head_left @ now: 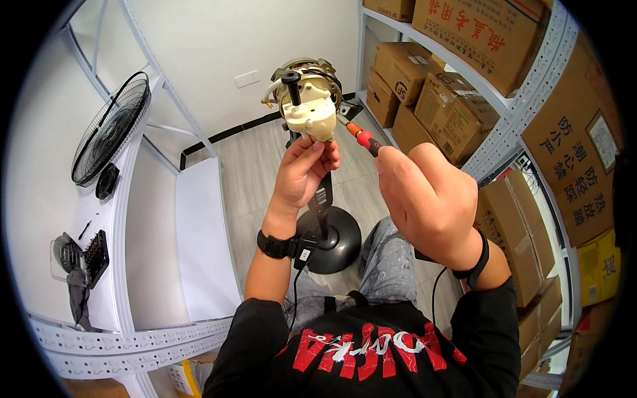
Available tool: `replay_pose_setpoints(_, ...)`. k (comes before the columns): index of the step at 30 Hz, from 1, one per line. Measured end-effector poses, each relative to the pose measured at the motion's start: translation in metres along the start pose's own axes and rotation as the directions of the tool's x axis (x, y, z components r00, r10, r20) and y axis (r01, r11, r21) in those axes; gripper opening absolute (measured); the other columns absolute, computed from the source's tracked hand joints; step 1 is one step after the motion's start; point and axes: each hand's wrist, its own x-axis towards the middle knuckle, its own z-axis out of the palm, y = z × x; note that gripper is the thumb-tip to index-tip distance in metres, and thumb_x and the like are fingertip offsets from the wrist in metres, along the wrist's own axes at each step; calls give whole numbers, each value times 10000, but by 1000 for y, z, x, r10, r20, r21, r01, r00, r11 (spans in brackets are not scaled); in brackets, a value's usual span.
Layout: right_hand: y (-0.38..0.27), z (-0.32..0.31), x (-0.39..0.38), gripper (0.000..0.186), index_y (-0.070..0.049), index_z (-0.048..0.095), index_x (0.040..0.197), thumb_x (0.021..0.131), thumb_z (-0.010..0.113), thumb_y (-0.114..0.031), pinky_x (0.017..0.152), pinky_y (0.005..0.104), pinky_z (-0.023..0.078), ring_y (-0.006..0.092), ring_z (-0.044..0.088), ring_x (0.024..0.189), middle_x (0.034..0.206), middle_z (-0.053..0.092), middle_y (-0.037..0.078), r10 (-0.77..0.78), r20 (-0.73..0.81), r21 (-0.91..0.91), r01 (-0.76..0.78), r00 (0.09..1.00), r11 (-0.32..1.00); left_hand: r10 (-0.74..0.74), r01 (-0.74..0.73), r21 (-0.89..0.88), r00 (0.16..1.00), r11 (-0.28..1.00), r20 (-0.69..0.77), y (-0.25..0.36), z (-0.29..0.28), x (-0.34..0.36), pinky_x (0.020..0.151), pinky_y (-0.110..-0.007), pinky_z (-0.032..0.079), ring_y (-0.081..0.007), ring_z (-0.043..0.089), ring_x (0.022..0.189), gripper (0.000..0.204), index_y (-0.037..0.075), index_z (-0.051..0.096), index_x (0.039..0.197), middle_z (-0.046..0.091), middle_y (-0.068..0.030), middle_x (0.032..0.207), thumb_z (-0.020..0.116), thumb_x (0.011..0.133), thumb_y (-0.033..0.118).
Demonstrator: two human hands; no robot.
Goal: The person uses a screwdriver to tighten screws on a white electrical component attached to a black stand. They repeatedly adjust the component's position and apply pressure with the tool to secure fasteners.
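A fan motor assembly (pixel 304 79) with a cream plastic gearbox housing (pixel 310 118) and an upright black knob stands on a black pedestal stand (pixel 330 240) with a round base. My left hand (pixel 304 171) has its fingers closed on the lower edge of the housing. My right hand (pixel 428 205) grips a red and black screwdriver (pixel 363 138), whose shaft points up-left to the housing's right side; whether its tip touches a screw I cannot tell. Black cables run round the top of the motor.
Left, a white shelf carries a black fan grille (pixel 109 129), a bit set (pixel 95 259) and a dark cloth (pixel 78 298), with a lower white board (pixel 202 239). Right, a metal rack holds several cardboard boxes (pixel 458 123). A white wall with a socket (pixel 246 78) is behind.
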Motion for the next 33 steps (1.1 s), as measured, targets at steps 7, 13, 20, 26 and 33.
replay_pose_setpoints(7,-7,-7,10,357,-40,661,1056,712,729,26,513,323,450,216,568,626,828,540,84,10,55,118,-16,998,993,5,-5,16,1000,1000,-16,0,2,-1,818,-317,517,-169,628,886,201,20,622,1108,652,-77,993,549,1028,189)
replay_pose_setpoints(13,8,5,0,254,-35,663,935,684,688,-66,455,288,428,171,528,572,767,477,53,-175,-99,29,179,980,983,-3,3,17,1000,1000,-19,0,3,-3,819,-315,515,-165,626,887,198,25,622,1105,651,-75,991,545,1030,191)
replay_pose_setpoints(20,4,0,3,291,-32,673,1010,737,721,60,466,332,439,225,538,527,732,521,86,-5,-17,1,5,1000,1000,-4,4,-15,1000,1000,-7,3,3,-1,821,-317,509,-166,624,888,177,39,630,1097,655,-73,992,550,1022,178)
replay_pose_setpoints(26,2,4,4,351,-41,652,1057,721,719,32,485,324,442,222,539,566,918,541,107,30,-18,131,-27,999,991,-9,9,-15,1000,1000,-30,3,5,-2,823,-323,515,-172,629,900,194,26,636,1101,658,-80,995,568,1015,186)
replay_pose_setpoints(33,5,-1,1,268,-34,649,983,718,667,-70,506,293,475,191,575,653,999,567,112,-252,55,190,237,966,953,-1,1,-26,1000,1000,-1,2,2,-2,830,-321,518,-175,634,913,203,17,636,1102,658,-80,1006,572,1014,189)
